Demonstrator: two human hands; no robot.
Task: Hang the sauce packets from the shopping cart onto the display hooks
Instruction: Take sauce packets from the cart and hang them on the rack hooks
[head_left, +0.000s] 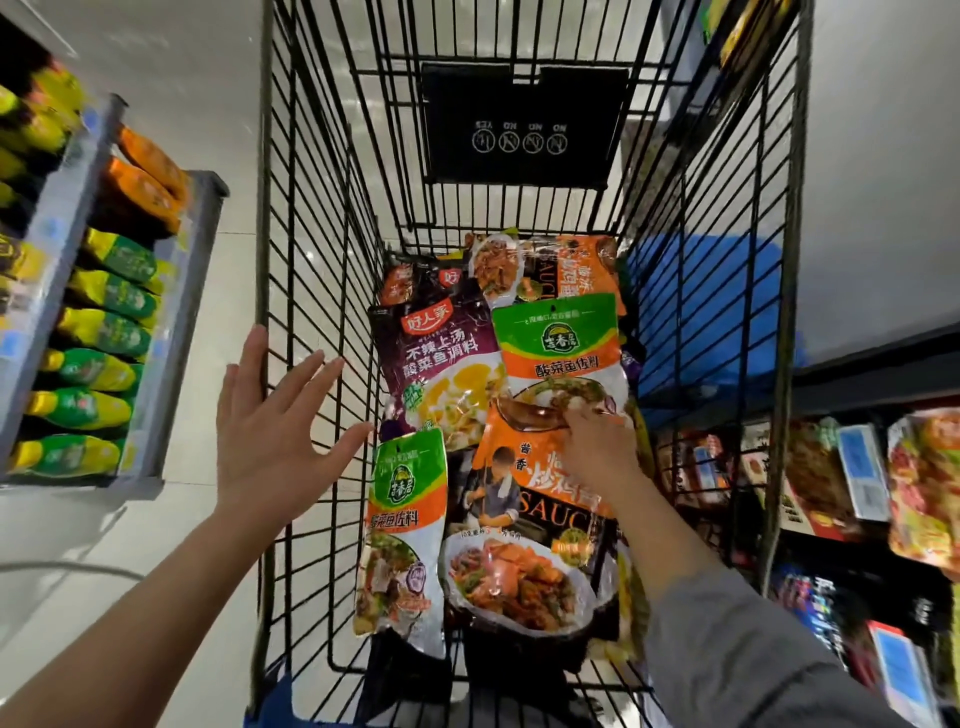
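You are standing in a shop aisle over a pale tiled floor, looking down into a black wire shopping cart (311, 218) that fills the middle of the frame. Your right hand (597, 441) reaches into it, fingers curled down onto the top edge of an orange-and-black glossy sauce packet (524, 545) at lower centre; whether it is truly pinched I cannot tell. Your left hand (270, 431) hangs spread and empty beside the cart's left wall. A green-topped packet (558, 345) and a purple one (436, 358) lie above. Lift carelessly and the overlapping green packet may slide or come up too. Shelves of yellow-green bottles (93, 369) stand at left.
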